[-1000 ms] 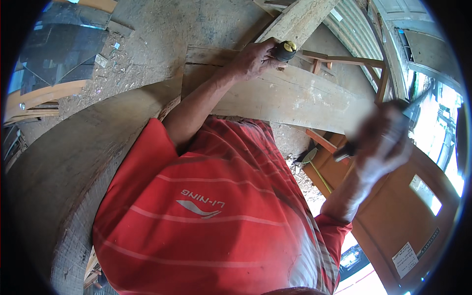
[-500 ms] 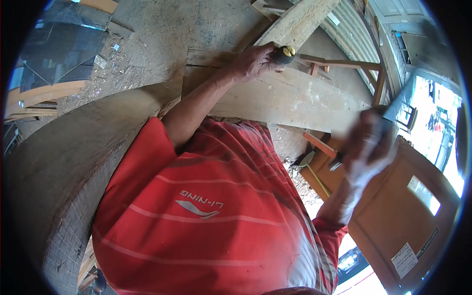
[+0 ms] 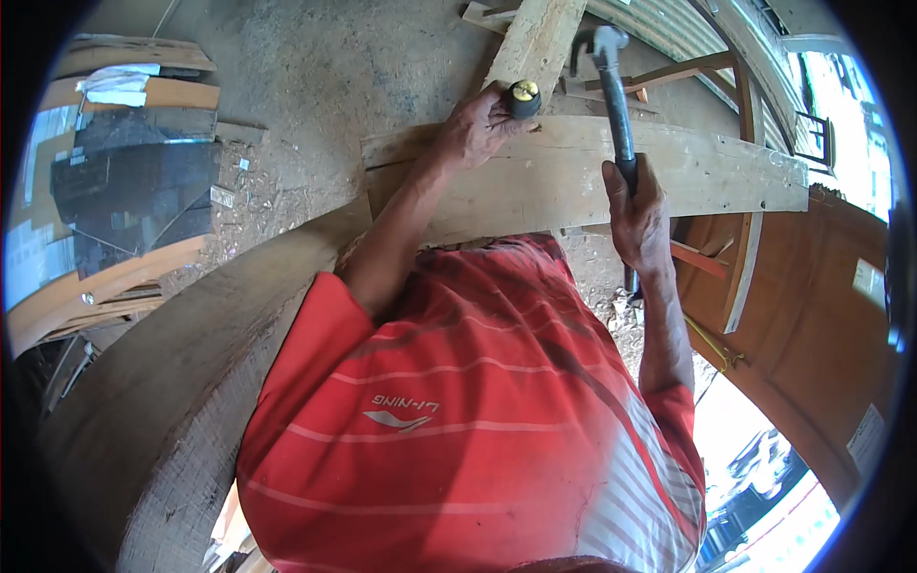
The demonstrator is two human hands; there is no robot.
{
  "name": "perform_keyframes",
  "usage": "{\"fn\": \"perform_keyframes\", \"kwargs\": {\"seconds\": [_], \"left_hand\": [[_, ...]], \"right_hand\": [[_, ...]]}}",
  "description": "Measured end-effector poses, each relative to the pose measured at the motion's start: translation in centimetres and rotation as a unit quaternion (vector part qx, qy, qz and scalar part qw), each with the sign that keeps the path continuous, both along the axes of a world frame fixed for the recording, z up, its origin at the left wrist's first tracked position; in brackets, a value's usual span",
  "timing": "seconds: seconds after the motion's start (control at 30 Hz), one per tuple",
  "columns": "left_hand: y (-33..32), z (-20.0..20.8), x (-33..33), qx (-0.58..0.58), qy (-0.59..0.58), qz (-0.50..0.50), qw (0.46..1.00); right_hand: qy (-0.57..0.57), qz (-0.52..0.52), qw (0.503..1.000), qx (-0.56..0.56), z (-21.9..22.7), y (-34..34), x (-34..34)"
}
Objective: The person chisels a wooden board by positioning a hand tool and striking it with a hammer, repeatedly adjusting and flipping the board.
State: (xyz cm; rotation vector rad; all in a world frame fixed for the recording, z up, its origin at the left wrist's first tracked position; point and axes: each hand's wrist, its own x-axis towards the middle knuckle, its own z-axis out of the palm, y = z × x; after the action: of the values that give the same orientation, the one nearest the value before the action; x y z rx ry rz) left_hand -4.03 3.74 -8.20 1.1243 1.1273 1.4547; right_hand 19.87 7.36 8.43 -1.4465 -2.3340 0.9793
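Observation:
My left hand (image 3: 475, 131) is closed round what looks like a chisel (image 3: 524, 98), its round black handle capped in a brass colour. The handle points up toward me, and its lower end is hidden. Beneath it lies a pale wooden board (image 3: 573, 177), running crosswise in front of me. My right hand (image 3: 641, 215) grips the dark shaft of a claw hammer (image 3: 621, 115). The steel head is up and away from me, to the right of the chisel and apart from it.
Another plank (image 3: 535, 48) extends away beyond the board. A thick curved timber (image 3: 220, 315) stands at my left side. Dark sheets and boards (image 3: 134, 181) are stacked at far left, with wood chips on the floor (image 3: 315, 67). A brown panel (image 3: 812, 315) is at right.
My right hand has swung the hammer leftward from far right, where it was blurred, to over the board. My left hand keeps its hold on the chisel. The view has shifted somewhat.

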Motion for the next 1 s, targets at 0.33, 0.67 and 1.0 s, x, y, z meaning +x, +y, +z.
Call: {"fn": "perform_keyframes", "kwargs": {"seconds": [0.33,0.67,1.0], "left_hand": [[3.1,6.9,0.9,0.006,0.061,0.059,0.996],[6.0,5.8,-0.5,-0.066,-0.003,0.070,0.995],[8.5,4.4,-1.8,-0.170,-0.064,0.048,0.982]], "right_hand": [[0.134,-0.198,0.968,-0.072,-11.9,2.5,2.9],[0.215,-0.241,0.931,-0.171,-11.3,2.0,3.3],[0.238,-0.220,0.931,-0.167,-11.0,2.1,3.5]]}}
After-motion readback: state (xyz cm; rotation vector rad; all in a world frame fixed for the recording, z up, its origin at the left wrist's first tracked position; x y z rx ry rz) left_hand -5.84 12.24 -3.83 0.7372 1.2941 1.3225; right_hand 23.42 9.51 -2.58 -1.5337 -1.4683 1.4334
